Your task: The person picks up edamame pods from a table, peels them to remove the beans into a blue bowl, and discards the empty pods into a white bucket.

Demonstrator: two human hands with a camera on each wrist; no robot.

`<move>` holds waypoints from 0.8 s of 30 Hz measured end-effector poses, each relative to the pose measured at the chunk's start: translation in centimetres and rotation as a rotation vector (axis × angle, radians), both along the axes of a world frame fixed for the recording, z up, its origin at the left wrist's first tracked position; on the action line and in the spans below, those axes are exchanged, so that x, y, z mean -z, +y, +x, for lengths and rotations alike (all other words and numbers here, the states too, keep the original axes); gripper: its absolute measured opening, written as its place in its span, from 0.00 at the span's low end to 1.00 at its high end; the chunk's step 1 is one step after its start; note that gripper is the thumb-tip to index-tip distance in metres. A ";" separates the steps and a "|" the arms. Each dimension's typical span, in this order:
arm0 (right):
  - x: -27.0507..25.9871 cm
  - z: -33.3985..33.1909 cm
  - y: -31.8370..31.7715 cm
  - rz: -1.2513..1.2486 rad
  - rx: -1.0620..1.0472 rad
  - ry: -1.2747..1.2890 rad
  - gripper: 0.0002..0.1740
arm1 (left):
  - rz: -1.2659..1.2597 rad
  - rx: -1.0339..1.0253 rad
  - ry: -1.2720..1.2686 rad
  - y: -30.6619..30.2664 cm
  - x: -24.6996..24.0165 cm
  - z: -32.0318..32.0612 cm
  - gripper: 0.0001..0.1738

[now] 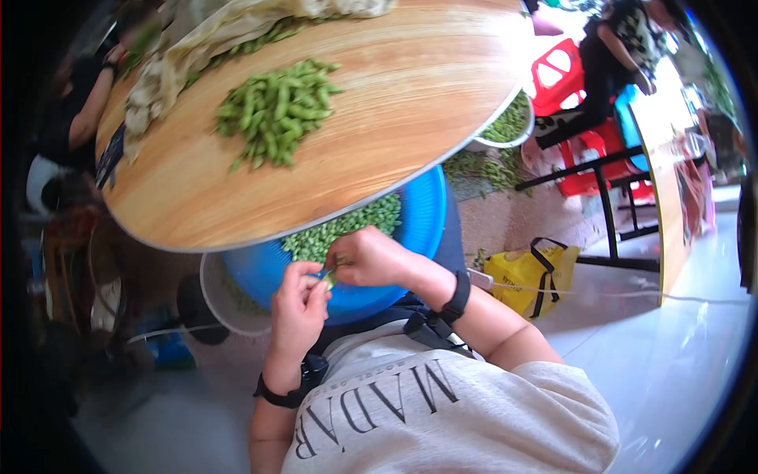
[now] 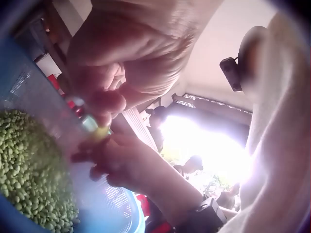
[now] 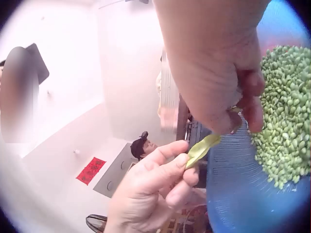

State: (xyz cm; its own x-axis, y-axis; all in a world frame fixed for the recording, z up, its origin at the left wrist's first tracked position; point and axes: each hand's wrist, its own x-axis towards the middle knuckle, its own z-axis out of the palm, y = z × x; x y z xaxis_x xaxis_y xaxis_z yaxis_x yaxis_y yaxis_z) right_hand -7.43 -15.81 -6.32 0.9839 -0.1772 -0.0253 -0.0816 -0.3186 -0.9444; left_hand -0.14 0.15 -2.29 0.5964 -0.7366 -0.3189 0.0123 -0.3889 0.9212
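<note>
Over a blue plastic basket, both hands work close together. My left hand pinches a green edamame pod between thumb and forefinger; the pod's far end reaches up to the right hand in the right wrist view. The fingers of my right hand are curled, with a small greenish-brown piece of pod between them. Part of that piece is hidden by the fingers. A thick layer of shelled green beans lies in the basket, just beyond the hands.
The round wooden table overhangs the basket, bearing a heap of edamame pods and a crumpled cloth. A pale tub stands left of the basket. On the right are a yellow bag, red chairs and other people.
</note>
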 end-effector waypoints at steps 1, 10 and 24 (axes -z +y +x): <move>0.7 -0.2 -0.1 -0.092 0.047 -0.015 0.08 | 0.044 0.006 -0.041 -0.2 0.0 0.1 0.11; -0.4 -1.5 -0.9 0.245 0.082 -0.030 0.15 | -0.111 -0.060 -0.116 -2.4 1.3 -0.2 0.15; -2.4 -0.2 -1.2 0.387 -0.017 0.274 0.07 | -0.140 -0.056 -0.573 -2.7 1.6 -1.4 0.12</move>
State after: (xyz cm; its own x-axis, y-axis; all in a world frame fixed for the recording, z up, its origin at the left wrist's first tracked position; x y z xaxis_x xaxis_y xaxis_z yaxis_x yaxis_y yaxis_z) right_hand -7.64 -16.96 -3.96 0.9344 -0.0877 -0.3454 -0.3423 0.0487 -0.9383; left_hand -1.49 -2.54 -3.89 0.6843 -0.7107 0.1634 -0.4850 -0.2762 0.8298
